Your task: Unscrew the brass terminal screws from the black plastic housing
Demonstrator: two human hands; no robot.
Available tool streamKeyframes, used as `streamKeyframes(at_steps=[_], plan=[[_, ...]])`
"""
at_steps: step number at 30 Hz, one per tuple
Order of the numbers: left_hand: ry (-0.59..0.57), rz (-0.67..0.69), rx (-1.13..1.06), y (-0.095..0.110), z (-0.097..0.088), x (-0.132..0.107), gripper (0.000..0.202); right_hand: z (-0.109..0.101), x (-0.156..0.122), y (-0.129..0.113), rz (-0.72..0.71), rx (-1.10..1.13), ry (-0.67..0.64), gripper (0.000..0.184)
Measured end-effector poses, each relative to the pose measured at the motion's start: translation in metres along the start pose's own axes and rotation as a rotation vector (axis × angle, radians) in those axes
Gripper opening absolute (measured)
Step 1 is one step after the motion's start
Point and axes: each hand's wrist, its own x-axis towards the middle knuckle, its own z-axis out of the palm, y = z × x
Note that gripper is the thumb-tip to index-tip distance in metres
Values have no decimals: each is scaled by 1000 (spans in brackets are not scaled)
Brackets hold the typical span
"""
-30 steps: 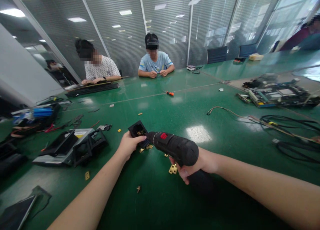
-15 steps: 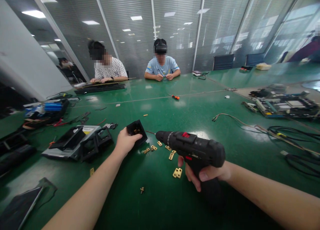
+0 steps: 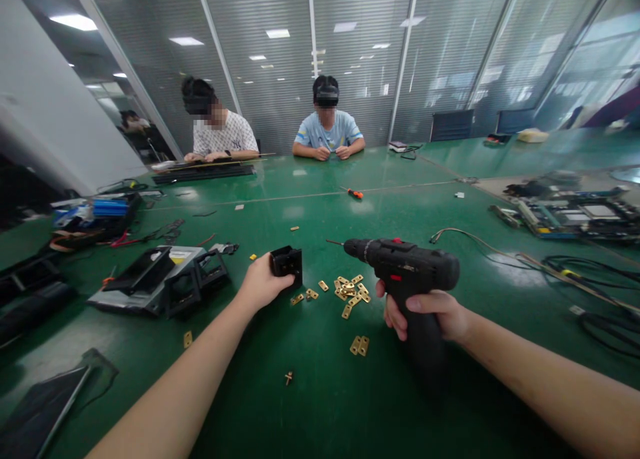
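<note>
My left hand (image 3: pixel 265 284) is closed on a small black box-shaped housing (image 3: pixel 287 264), its thumb lying across the near face. In my right hand (image 3: pixel 425 312) is a black cordless drill (image 3: pixel 410 264), gripped by the handle. Its thin bit (image 3: pixel 335 242) points left, above the table and apart from the housing. Between the hands lies a pile of small brass plates with holes (image 3: pixel 350 289). Two more brass plates (image 3: pixel 359 346) lie nearer to me, and a few sit beside the housing. Small screws (image 3: pixel 289 378) rest on the green table in front.
Black frames (image 3: pixel 195 282) and a silver-grey unit (image 3: pixel 125 298) stand at left. An orange-handled screwdriver (image 3: pixel 355 194) lies farther back. Circuit boards (image 3: pixel 580 212) and coiled black cables (image 3: pixel 590 272) are at right. Two people (image 3: pixel 327 129) sit across the green table (image 3: pixel 250 406).
The drill has moved right and its bit is away from the housing. My left hand has turned the housing, so its open side faces up more. More of the brass pile shows.
</note>
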Motion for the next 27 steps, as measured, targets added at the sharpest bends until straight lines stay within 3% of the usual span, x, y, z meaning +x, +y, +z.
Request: streamKeyframes(at_steps=[5,11,14,19,23,27], plan=[[24,47,121,-1,1,-2,37,-7,2,3,18,21,51,42],[25,182,570,17,-6,-12,29,-8,5,6,41,39,100,42],[-92,332,767,46,-9,-23,26,-9,6,6,62,51,119,41],[-298,388,928,92,-12,-45,24,-10,9,6,103,76,141,42],[-418,395,917,93,-15,-46,15,-11,10,5,116,81,150,42],[-426,369,895,84,-21,-37,15,-11,10,4,129,86,153,44]])
